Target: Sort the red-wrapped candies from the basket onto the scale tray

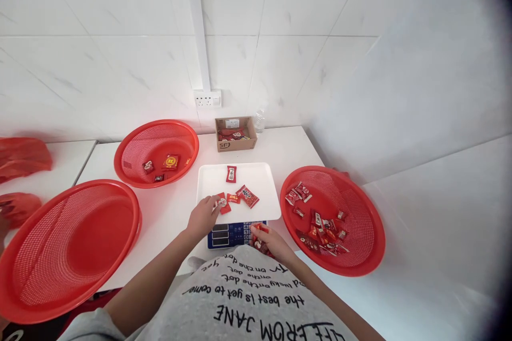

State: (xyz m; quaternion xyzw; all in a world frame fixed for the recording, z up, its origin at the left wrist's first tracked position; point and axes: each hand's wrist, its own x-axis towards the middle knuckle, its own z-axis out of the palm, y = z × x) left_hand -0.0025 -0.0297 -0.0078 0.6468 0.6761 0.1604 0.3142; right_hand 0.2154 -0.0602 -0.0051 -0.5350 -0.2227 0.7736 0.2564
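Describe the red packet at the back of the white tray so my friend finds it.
Look at the white tray in the middle of the table, atop the blue scale. Three red packets bunch at its near edge by the left hand. The lone packet lies nearer the far edge, pointing lengthwise away.

— The right basket (362, 203) looks like red plastic mesh, glossy along its rim.
— The tray (261, 176) is smooth white plastic, matt; the packets (248, 196) look like shiny red foil.
— The box (240, 145) is plain brown cardboard, dull. The wall tiles (120, 64) gleam, and the shirt (248, 298) is soft grey cloth.
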